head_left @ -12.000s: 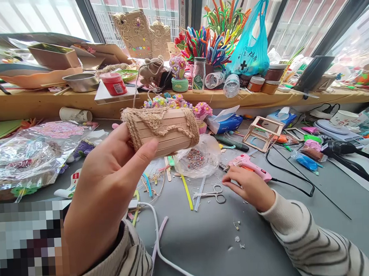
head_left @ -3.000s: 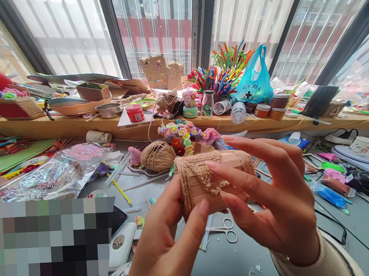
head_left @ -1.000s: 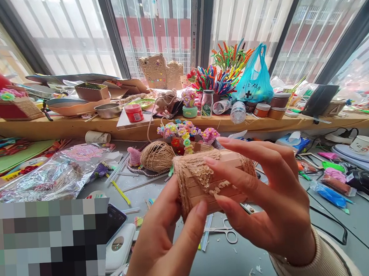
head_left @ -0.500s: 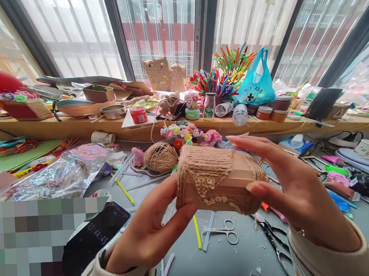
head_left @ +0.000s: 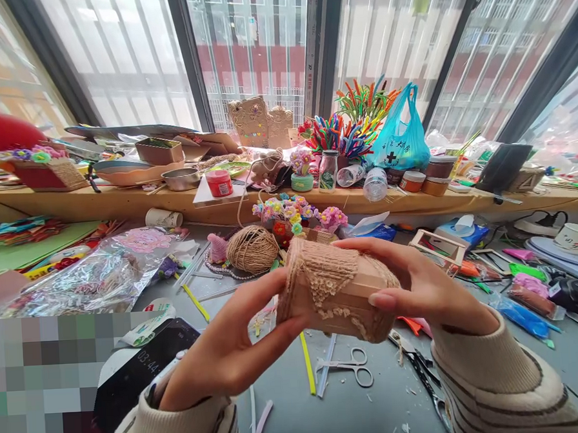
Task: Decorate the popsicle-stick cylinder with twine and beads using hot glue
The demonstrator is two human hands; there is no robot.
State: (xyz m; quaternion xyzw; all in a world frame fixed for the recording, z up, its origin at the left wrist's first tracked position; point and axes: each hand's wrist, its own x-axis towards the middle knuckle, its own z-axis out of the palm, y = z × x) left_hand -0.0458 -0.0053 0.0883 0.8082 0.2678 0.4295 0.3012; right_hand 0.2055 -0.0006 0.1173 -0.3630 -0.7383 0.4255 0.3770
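A small barrel of wooden craft sticks point(head_left: 339, 290), bound with jute twine and trimmed with lace, lies on its side between both my hands above the grey table point(head_left: 500, 367). My left hand point(head_left: 232, 345) grips its left end, thumb on the front. My right hand point(head_left: 426, 287) curls over its right end, with the thumb underneath. A ball of jute twine point(head_left: 252, 249) sits just behind it on the table.
Small scissors point(head_left: 348, 365), black scissors point(head_left: 423, 377), a yellow strip point(head_left: 307, 364) and a phone point(head_left: 137, 373) lie near me. Little flower pots point(head_left: 293, 213), a blue tissue pack point(head_left: 371, 228) and a crinkled foil bag point(head_left: 83, 279) are further back. A cluttered wooden shelf point(head_left: 123, 202) runs under the windows.
My right hand has shifted from pressing fingers on the barrel's front to wrapping its right end. The barrel has turned and sunk slightly, and my view has tilted down.
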